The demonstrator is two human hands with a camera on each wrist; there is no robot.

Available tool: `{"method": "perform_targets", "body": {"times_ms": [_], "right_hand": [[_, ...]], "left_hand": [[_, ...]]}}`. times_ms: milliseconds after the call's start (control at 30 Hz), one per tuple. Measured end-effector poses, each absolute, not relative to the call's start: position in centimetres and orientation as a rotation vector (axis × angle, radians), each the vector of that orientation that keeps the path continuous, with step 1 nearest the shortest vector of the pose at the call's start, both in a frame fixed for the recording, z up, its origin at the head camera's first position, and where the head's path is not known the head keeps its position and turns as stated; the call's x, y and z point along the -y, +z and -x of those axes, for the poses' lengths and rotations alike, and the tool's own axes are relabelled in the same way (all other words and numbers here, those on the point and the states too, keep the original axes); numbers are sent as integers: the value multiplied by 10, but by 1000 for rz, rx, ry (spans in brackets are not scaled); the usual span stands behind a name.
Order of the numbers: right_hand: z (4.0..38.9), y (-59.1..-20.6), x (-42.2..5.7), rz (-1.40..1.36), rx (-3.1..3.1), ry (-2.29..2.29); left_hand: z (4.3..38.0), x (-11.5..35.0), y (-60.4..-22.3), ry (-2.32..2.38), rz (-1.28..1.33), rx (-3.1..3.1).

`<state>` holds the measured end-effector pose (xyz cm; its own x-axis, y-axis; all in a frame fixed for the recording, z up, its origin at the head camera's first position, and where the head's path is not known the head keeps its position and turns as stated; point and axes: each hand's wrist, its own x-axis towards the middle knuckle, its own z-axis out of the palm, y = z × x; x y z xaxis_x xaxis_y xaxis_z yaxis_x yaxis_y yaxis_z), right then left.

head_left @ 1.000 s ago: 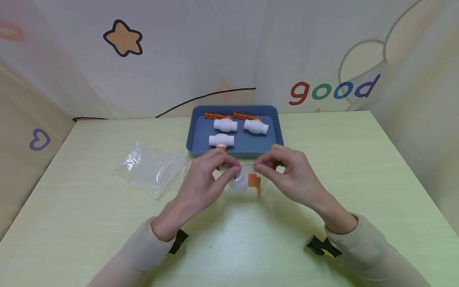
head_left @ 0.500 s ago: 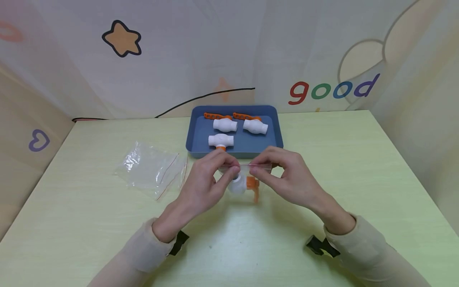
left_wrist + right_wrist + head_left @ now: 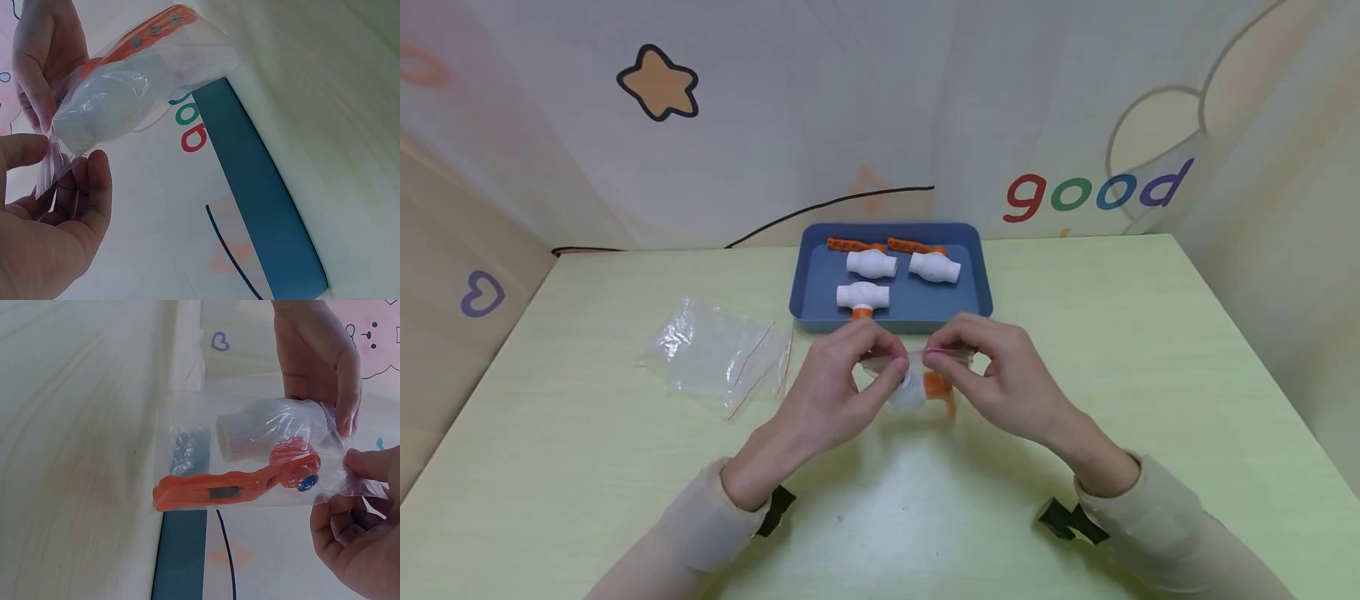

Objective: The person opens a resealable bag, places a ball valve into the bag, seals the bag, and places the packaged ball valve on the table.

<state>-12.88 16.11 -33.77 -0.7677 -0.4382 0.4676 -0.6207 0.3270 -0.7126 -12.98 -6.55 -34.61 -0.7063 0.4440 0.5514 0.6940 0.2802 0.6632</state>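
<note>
Clear bag [image 3: 244,464], held up over the table [image 3: 1112,333] on the near side of the tray. Inside it: one white valve [image 3: 250,434] with its orange handle [image 3: 250,485] lying lengthwise along the film, blue spot at the handle's hub.

Blue tray [image 3: 925,304], far middle of table, holds three more of the same kind. Two in the far row, far-left valve [image 3: 872,264] and far-right valve [image 3: 935,267], orange handles behind them pointing left. Near valve [image 3: 862,295] sits left of centre, orange part toward the near wall, partly hidden.

Flat clear bags [image 3: 715,354] lie on the table left of the tray, red lines across their right end.

Against half a second ago: both hands a little nearer, thumbs slightly closer together; bagged handle swung somewhat right. Tray valves and flat bags unmoved.

Grip: left hand [image 3: 831,379] pinches the left part of the bag's top edge, thumb against curled fingers; right hand [image 3: 1007,375] pinches the right part likewise. Only thin film between the fingertips.
</note>
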Motion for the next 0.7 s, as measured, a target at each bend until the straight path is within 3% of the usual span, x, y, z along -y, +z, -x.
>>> {"method": "perform_targets", "body": {"times_ms": [700], "right_hand": [[127, -338, -160, -1003, 2416, 1449]], "left_hand": [[128, 63, -348, -1324, 1050, 2307]]}}
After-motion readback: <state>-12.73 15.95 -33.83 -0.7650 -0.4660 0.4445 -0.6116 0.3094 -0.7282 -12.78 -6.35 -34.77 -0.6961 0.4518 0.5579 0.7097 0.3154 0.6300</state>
